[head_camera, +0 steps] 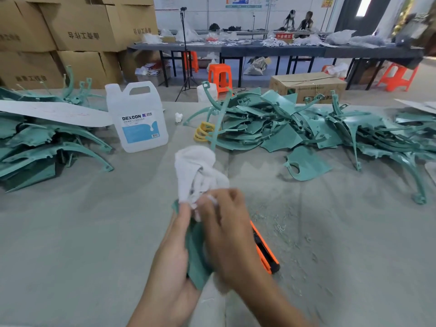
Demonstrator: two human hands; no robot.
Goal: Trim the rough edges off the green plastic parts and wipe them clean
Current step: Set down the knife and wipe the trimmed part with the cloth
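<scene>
At the near middle of the bench, the left hand grips a green part on edge, its fingers wrapped behind the part and the thumb in front. The right hand presses a bunched white cloth against the part's upper end, its fingers closed on the cloth. This looks like the wiping step. To do it well, the left hand should brace the part firmly while the cloth runs along the full length of each trimmed edge, turning to a fresh fold as it picks up shavings. The orange utility knife lies just beside the right wrist, so strokes should stay clear of it. More parts wait in the right pile and the left pile, with the jug between them.
</scene>
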